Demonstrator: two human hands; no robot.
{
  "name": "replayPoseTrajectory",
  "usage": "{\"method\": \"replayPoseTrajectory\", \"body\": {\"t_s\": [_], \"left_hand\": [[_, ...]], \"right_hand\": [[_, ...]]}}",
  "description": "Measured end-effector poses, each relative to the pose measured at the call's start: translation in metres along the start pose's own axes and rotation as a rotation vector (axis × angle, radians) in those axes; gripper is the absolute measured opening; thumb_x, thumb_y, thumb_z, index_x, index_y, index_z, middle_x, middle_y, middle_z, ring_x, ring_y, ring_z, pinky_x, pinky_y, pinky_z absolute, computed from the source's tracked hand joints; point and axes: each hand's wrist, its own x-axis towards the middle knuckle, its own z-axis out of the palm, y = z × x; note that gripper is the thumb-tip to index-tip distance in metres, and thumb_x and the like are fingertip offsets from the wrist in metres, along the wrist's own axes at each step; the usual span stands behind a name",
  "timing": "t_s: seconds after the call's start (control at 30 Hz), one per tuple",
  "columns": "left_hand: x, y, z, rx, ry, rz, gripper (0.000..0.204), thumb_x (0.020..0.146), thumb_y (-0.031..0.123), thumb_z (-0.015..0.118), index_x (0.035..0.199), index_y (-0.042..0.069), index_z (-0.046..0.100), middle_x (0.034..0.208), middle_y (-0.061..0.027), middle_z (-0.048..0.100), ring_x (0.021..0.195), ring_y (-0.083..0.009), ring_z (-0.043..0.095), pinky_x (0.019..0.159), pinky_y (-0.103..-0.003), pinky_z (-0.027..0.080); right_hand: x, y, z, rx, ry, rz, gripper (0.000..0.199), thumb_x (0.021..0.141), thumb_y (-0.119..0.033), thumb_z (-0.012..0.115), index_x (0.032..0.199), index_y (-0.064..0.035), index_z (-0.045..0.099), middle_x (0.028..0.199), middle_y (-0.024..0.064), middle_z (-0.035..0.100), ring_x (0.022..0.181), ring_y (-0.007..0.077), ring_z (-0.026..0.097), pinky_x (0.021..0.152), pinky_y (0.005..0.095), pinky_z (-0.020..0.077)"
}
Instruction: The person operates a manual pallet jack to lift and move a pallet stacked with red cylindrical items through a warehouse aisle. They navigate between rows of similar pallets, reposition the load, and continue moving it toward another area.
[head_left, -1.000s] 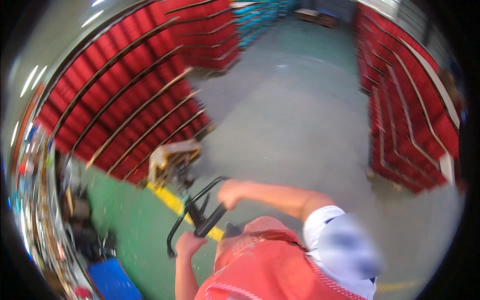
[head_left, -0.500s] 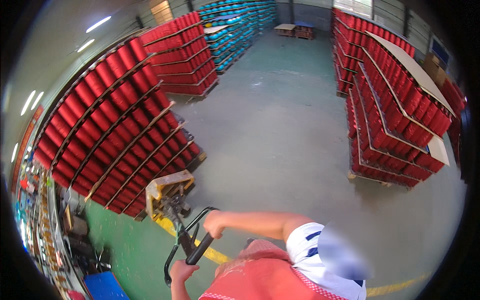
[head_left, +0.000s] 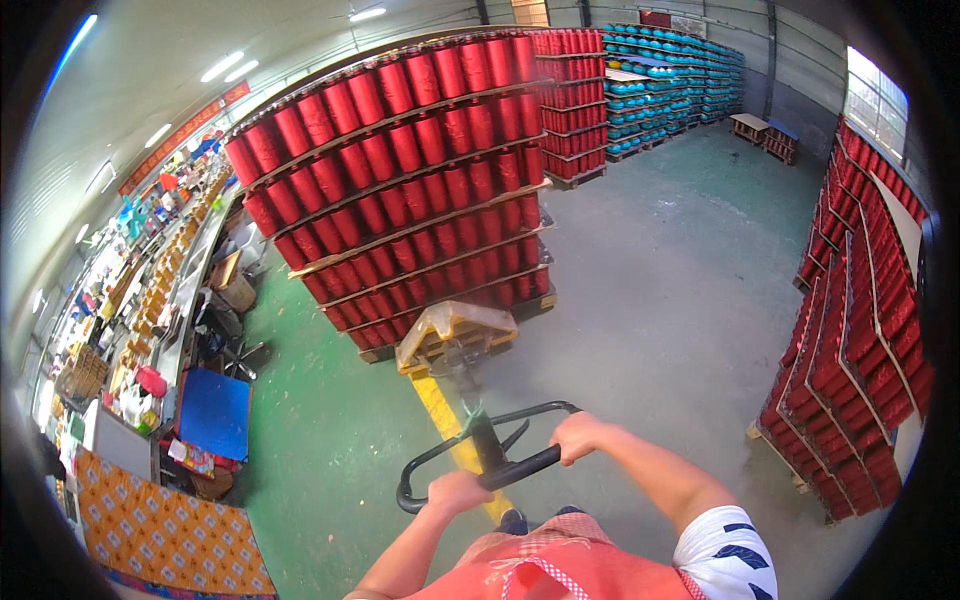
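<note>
Both my hands grip the black loop handle [head_left: 530, 466] of a pallet jack. My left hand [head_left: 459, 493] is wrapped round the left end of its crossbar, and my right hand [head_left: 578, 437] round the right end. Beyond the handle stands the jack's worn yellow body [head_left: 455, 332], right against a wooden pallet [head_left: 540, 303]. Its forks are hidden under the load. On that pallet rises a tall stack of red cylinders [head_left: 400, 200], layered between thin boards.
More stacked red cylinders [head_left: 840, 350] stand at the right. Teal round items [head_left: 650, 85] are piled at the back. A long workbench [head_left: 175, 345] with many small goods runs along the left, beside a blue panel [head_left: 214, 413] and an orange patterned cloth [head_left: 165, 530]. A yellow line [head_left: 440, 415] crosses the floor.
My view has swung left, so the workbench shows more fully and the loaded stack sits nearer the middle. The jack handle appears turned more squarely in front of me; both hands keep their hold.
</note>
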Motion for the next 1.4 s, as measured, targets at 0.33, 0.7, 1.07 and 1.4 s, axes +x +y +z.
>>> {"method": "replayPoseTrajectory", "body": {"t_s": [0.33, 0.7, 1.07, 1.4], "left_hand": [[-0.135, 0.077, 0.11, 0.058, 0.035, -0.114, 0.045, 0.063, 0.049, 0.069, 0.099, 0.022, 0.074, 0.093, -0.0076, 0.073, 0.09, -0.0278, 0.069, 0.08, -0.039, 0.054], [-0.269, 0.129, 0.232, 0.053, 0.064, -0.107, 0.041, 0.064, 0.046, 0.067, 0.096, 0.021, 0.074, 0.09, -0.0073, 0.072, 0.087, -0.0278, 0.069, 0.077, -0.039, 0.054], [-0.378, 0.16, 0.34, -0.106, 0.11, 0.064, 0.033, 0.067, 0.032, 0.064, 0.09, 0.011, 0.074, 0.084, -0.013, 0.072, 0.079, -0.0309, 0.07, 0.069, -0.042, 0.057], [-0.481, 0.195, 0.4, -0.156, 0.141, 0.074, 0.026, 0.064, 0.026, 0.063, 0.084, 0.012, 0.071, 0.076, -0.0109, 0.069, 0.072, -0.0309, 0.067, 0.064, -0.044, 0.054]], "right_hand": [[-0.151, -0.016, 0.096, 0.035, 0.066, -0.092, 0.025, 0.058, -0.025, 0.064, 0.078, -0.0123, 0.073, 0.07, 0.0106, 0.068, 0.071, 0.0295, 0.067, 0.063, 0.042, 0.0522], [-0.289, -0.051, 0.202, 0.037, 0.011, -0.09, 0.028, 0.058, -0.028, 0.066, 0.082, -0.016, 0.073, 0.076, 0.0095, 0.069, 0.077, 0.029, 0.067, 0.065, 0.0415, 0.0522], [-0.405, -0.067, 0.308, -0.118, -0.082, -0.007, 0.04, 0.061, -0.044, 0.068, 0.096, -0.0255, 0.074, 0.086, 0.0096, 0.07, 0.085, 0.0303, 0.066, 0.076, 0.0415, 0.052], [-0.493, -0.082, 0.366, -0.157, -0.037, -0.191, 0.04, 0.064, -0.047, 0.069, 0.096, -0.022, 0.073, 0.083, 0.0116, 0.07, 0.082, 0.032, 0.067, 0.075, 0.0423, 0.0527]]}}
